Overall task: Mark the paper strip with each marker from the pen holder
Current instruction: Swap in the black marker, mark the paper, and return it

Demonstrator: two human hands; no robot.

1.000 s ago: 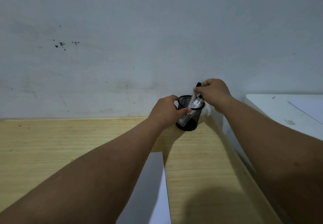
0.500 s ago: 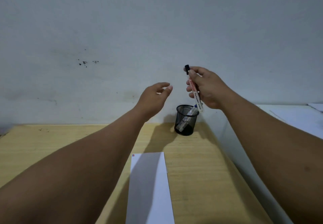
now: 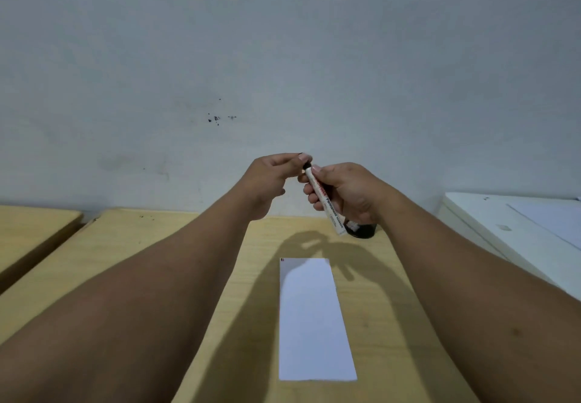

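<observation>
Hands raised above the desk (image 3: 176, 245), meeting in front of the wall. Right hand (image 3: 347, 193) wraps the white marker (image 3: 325, 203) barrel, black cap (image 3: 306, 164) end tilted up-left. Left hand (image 3: 272, 179) pinches that cap with thumb and fingertips. Pen holder (image 3: 361, 229), black mesh, sits on desk behind the right wrist, mostly hidden. Paper strip (image 3: 311, 321) lies flat on desk below the hands, small mark at its far-left corner.

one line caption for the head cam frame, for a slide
Right hand holds a white permanent marker while the left hand pinches its black cap, above the paper strip.
</observation>
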